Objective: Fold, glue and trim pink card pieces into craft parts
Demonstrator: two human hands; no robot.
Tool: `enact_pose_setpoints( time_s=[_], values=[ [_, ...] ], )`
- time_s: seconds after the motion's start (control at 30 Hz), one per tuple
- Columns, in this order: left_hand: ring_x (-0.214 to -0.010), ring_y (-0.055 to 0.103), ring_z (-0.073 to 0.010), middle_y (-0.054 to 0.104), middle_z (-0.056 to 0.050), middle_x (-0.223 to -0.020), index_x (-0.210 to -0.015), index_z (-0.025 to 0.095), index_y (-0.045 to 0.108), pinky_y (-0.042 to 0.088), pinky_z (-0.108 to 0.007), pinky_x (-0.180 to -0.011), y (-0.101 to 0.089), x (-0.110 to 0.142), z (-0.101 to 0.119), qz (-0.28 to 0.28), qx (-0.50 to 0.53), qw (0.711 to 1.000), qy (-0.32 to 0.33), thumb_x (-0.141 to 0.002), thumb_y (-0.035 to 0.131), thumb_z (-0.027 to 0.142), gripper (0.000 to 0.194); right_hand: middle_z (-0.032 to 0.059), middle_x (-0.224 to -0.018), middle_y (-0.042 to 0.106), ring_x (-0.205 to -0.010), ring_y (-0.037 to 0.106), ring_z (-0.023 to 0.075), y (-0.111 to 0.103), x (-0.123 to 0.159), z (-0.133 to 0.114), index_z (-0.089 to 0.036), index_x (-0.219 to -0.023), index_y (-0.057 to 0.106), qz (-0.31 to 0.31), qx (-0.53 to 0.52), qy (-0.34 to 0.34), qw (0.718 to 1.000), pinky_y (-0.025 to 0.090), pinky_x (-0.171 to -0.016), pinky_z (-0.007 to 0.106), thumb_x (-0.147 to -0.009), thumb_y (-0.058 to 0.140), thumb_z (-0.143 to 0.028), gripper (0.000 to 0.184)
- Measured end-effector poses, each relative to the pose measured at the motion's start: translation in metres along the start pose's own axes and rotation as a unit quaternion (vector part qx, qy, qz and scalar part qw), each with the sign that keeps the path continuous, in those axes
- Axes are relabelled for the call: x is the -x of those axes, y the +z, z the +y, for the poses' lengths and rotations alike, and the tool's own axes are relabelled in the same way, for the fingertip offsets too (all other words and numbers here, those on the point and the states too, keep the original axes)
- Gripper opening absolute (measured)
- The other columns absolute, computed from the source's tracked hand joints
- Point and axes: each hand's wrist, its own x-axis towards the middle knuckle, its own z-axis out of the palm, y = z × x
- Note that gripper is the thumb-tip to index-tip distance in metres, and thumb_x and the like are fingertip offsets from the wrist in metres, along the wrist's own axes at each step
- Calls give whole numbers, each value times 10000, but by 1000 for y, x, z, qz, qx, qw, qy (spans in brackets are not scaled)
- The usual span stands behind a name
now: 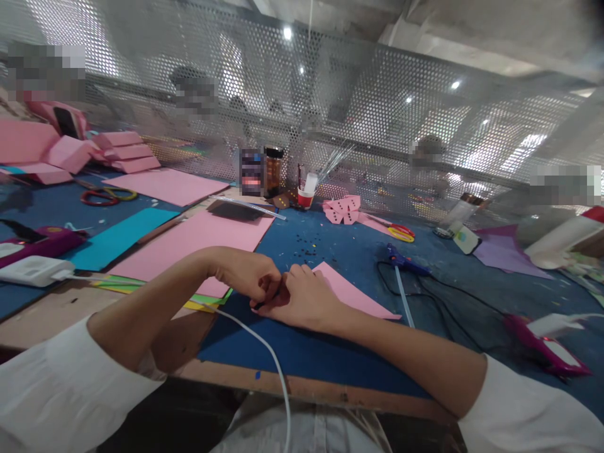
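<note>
L hand (252,275) & R hand (307,299) together, pinching dark strip (276,292), nr table's front edge (325,384), w/ room btwn.

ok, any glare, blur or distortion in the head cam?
Head view: ceiling light glares white; perforated panel looks smeared toward the right; white sleeves seem stretched at lower corners; dark gap between left hand and right hand too shadowed to read.

Overhead lights (287,33) glare above a softly blurred, edge-stretched view.

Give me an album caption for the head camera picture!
Left hand and right hand meet by pink paper and scattered black bits.
</note>
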Motion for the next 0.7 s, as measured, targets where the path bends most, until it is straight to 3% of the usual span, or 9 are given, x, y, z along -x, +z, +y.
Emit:
enact_pose_setpoints(
  time_s=[0.7],
  values=[
    [-704, 696, -173, 722, 3, -706, -739, 182, 617, 508, -240, -633, 0, -2, -3, -2, 2, 1000, 10, -676, 526, 71, 157, 128, -1074, 657, -1067, 604, 336, -2, 0, 1, -182, -1002, 686, -11, -1, -12, 1000, 477, -867, 469, -737, 535, -886, 767]
  ],
)
